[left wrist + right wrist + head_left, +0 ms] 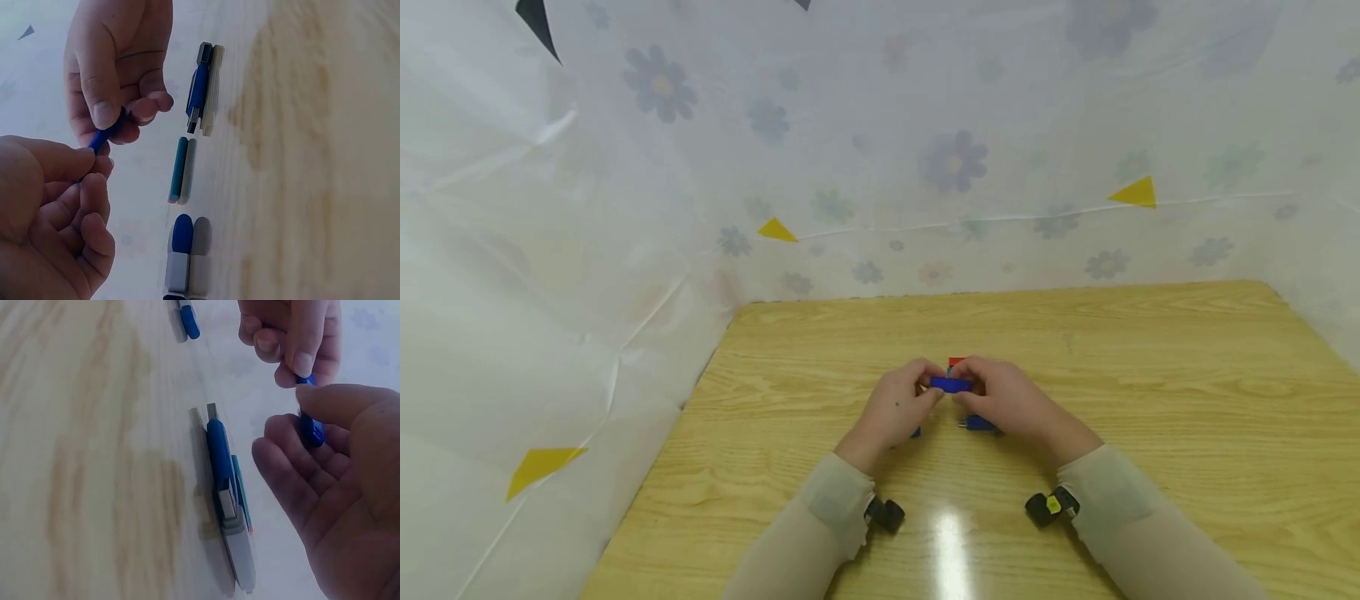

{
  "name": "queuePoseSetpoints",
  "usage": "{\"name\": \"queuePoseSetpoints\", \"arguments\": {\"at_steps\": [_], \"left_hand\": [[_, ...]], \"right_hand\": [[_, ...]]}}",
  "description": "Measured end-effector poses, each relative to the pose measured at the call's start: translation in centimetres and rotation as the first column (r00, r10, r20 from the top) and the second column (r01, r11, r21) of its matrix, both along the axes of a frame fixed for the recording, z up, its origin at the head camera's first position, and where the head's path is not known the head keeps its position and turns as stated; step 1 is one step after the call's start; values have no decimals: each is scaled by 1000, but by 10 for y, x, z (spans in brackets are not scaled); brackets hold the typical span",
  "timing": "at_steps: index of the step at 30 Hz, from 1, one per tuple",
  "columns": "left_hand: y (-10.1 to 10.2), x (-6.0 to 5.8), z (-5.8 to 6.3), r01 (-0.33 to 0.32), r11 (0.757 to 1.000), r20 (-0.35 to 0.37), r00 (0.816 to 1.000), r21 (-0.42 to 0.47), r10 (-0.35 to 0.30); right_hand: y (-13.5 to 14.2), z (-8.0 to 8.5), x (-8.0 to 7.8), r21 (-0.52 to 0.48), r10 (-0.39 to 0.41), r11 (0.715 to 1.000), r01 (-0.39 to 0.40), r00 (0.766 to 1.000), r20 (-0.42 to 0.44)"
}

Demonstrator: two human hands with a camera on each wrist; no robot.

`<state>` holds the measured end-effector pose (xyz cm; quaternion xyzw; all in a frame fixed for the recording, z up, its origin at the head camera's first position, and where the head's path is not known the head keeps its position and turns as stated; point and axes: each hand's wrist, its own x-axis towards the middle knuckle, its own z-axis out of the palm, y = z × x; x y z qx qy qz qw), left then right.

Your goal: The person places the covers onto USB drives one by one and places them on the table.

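A small, narrow blue piece (951, 385) spans the gap between the two hands above the table; its exact kind is hard to tell. My left hand (895, 406) pinches one end between thumb and fingers. At the other end, my right hand (1009, 400) grips it the same way, as the piece (312, 430) shows in the right wrist view. Close to the right hand lies a dark blue object with a metal tip (979, 423). Behind the hands, a red and teal item (956, 362) is partly hidden.
A wooden table (1150, 375) spreads around the hands, meeting a flower-patterned sheet (865, 167) at its far edge. In the left wrist view, a thin teal stick (179, 169) and a blue-and-grey object (179, 253) lie in a row with the metal-tipped one.
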<state>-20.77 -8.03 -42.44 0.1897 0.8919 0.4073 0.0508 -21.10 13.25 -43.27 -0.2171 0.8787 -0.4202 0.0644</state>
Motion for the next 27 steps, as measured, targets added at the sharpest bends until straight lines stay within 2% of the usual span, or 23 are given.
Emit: {"name": "queuePoseSetpoints", "arguments": {"at_steps": [4,10,20,27], "left_hand": [[-2,1,0,-1,999,10,1000,39,1],[-2,1,1,11,1000,1,1000,10,-11],[0,2,4,50,997,11,999,-54,-50],[1,3,5,71,995,-3,997,-69,-71]], "right_hand": [[-2,1,2,78,12,997,-6,997,-73],[-2,2,2,179,-6,984,25,995,-104],[-3,2,3,214,19,977,9,992,-129],[-2,2,3,178,9,984,12,993,-119]]}}
